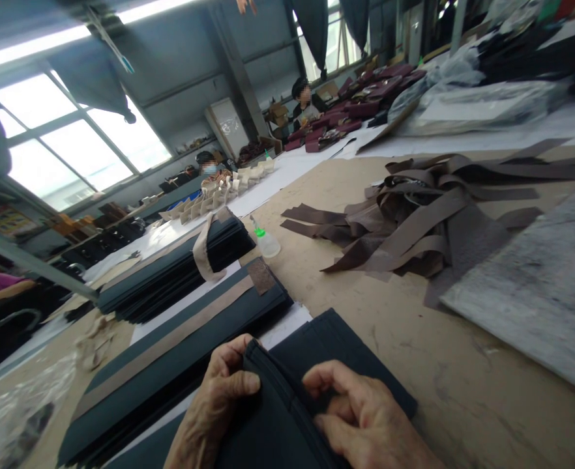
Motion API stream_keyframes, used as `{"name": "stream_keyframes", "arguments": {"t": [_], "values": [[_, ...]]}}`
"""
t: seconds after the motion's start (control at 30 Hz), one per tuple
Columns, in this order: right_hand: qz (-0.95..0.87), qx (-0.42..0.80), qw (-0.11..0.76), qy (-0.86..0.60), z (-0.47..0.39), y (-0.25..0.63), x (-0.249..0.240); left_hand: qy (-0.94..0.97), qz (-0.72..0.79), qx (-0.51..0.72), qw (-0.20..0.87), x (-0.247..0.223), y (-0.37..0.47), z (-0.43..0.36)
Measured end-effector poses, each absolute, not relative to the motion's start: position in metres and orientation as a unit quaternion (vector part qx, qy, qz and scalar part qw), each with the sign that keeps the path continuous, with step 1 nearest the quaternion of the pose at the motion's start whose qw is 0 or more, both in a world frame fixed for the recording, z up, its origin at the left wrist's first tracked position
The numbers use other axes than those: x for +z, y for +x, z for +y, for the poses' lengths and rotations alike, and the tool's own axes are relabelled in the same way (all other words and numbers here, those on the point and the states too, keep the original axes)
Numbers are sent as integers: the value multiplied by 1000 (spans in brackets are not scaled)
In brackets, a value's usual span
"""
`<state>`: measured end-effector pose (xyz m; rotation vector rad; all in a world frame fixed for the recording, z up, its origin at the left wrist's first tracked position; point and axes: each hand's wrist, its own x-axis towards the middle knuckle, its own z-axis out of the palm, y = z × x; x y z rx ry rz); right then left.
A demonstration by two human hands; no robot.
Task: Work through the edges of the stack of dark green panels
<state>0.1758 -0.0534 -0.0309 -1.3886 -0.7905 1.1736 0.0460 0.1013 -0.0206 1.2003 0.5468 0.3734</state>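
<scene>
My left hand (223,394) grips the upper corner of a dark green-black folded fabric panel (272,417), thumb on the near face and fingers behind. Along its upper edge the panel shows several layers. At its right edge is my right hand (360,410), fingers bent and apart, the thumb tip close to or touching the layers. Behind it lies a flat dark panel (336,345) on the table. To the left, a stack of dark panels (180,365) carries a brown strip (170,345) and a small brown patch (261,277).
A second dark stack (180,273) lies farther off with a beige strip (204,251) draped over it. Beside it stands a green-capped bottle (266,242). Brown strips (414,215) are heaped right, near a grey slab (536,280). Co-workers (304,107) sit beyond the table.
</scene>
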Motion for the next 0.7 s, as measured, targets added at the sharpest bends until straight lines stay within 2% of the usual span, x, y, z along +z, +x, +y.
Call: {"name": "stream_keyframes", "arguments": {"t": [0.1,0.37,0.57,0.7], "values": [[-345,462,542,-611,-57,175,-34,556,248,172,774,-21,46,101],[-409,381,602,-570,-56,175,-35,551,244,173,779,-21,44,103],[-485,378,531,-582,-55,182,-29,544,243,177,783,-20,45,103],[-479,391,515,-593,-57,183,-21,547,248,172,781,-21,44,102]]}}
